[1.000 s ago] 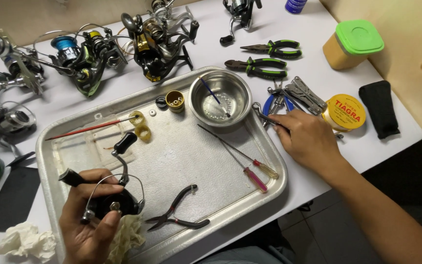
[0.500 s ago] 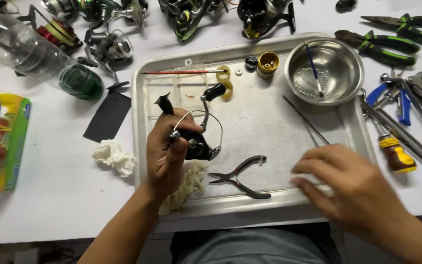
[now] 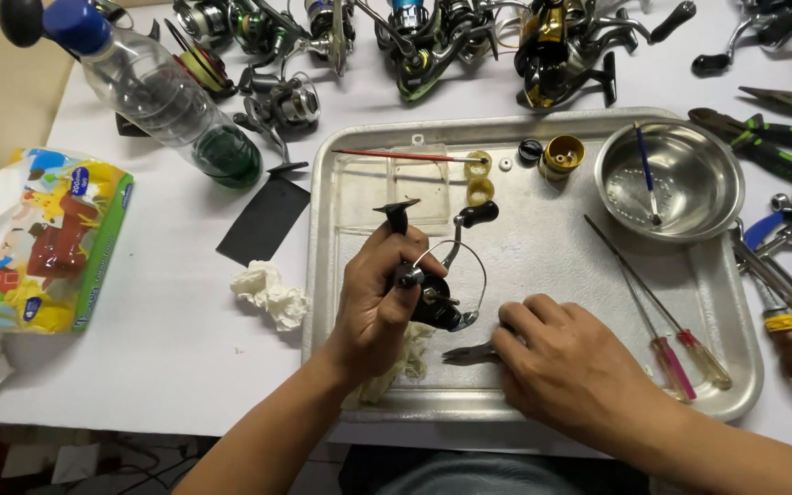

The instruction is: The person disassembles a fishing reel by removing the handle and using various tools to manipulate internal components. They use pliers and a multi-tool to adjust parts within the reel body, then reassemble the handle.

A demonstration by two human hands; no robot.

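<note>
Two hands over the dented metal tray (image 3: 524, 275): left hand (image 3: 373, 307) fingers closed round the black spinning reel (image 3: 437, 298), best held steady, right hand (image 3: 566, 367) fingers curled on the dark needle-nose pliers (image 3: 469, 354), needing firm grip.

Bright, even overhead light is flooding the white table (image 3: 167, 302), casting only soft, short shadows. Glare is showing on the metal tray (image 3: 543, 275) and steel bowl (image 3: 689, 197). Focus is holding sharp; edges are bending slightly from wide-angle distortion.
</note>
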